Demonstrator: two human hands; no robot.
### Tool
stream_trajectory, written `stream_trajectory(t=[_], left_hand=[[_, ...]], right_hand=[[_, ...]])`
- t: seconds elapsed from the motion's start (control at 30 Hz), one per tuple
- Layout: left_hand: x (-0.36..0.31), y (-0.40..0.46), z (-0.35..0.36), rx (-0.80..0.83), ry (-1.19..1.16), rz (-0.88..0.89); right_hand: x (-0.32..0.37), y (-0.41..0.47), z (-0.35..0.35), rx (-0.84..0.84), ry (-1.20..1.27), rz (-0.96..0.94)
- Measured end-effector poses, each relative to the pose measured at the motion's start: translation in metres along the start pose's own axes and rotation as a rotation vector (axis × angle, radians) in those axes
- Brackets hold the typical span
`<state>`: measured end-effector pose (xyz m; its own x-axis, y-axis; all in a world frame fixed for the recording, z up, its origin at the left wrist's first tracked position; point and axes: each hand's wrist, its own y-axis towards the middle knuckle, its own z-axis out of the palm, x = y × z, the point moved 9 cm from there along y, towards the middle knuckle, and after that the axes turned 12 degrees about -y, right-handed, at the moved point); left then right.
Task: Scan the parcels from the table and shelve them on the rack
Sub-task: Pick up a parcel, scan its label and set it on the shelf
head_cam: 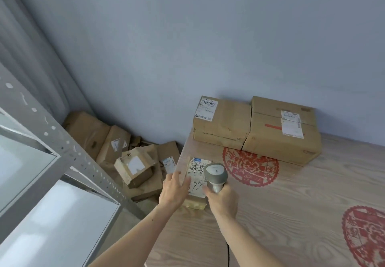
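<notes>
A small parcel (pixel 196 180) with a white shipping label lies at the left edge of the wooden table (pixel 291 214). My left hand (pixel 174 189) rests flat against the parcel's left side, fingers spread. A grey handheld scanner (pixel 215 174) is gripped in my right hand (pixel 220 201), its head over the label's right part. Two bigger cardboard parcels (pixel 221 121) (pixel 283 129) stand side by side at the table's back, against the wall. The grey metal rack (pixel 62 148) with pale shelves fills the left.
A heap of cardboard boxes (pixel 133 162) lies on the floor in the corner between the rack and the table. Red paper-cut designs (pixel 250 166) mark the tabletop. The scanner's dark cable (pixel 228 254) hangs down near my right forearm.
</notes>
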<state>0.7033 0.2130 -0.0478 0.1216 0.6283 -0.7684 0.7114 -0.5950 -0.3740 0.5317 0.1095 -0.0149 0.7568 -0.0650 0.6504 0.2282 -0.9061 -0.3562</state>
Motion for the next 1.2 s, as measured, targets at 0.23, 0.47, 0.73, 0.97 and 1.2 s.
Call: stream_trajectory(t=[0.23, 0.47, 0.73, 0.97, 1.2], left_hand=[[0.021, 0.033, 0.022, 0.185, -0.108, -0.091], [0.014, 0.042, 0.037, 0.284, 0.077, -0.004], [0.005, 0.024, 0.043, 0.284, -0.043, 0.030], [-0.005, -0.012, 0.045, 0.258, -0.505, -0.038], [-0.017, -0.060, 0.042, 0.146, -0.591, -0.017]], right_hand=[[-0.010, 0.014, 0.015, -0.089, -0.053, 0.060], [-0.019, 0.025, 0.022, -0.070, -0.072, 0.062], [-0.022, 0.025, 0.021, -0.028, -0.053, 0.053], [-0.023, 0.015, 0.000, -0.021, -0.029, -0.005], [-0.021, -0.012, -0.033, 0.007, -0.009, -0.128]])
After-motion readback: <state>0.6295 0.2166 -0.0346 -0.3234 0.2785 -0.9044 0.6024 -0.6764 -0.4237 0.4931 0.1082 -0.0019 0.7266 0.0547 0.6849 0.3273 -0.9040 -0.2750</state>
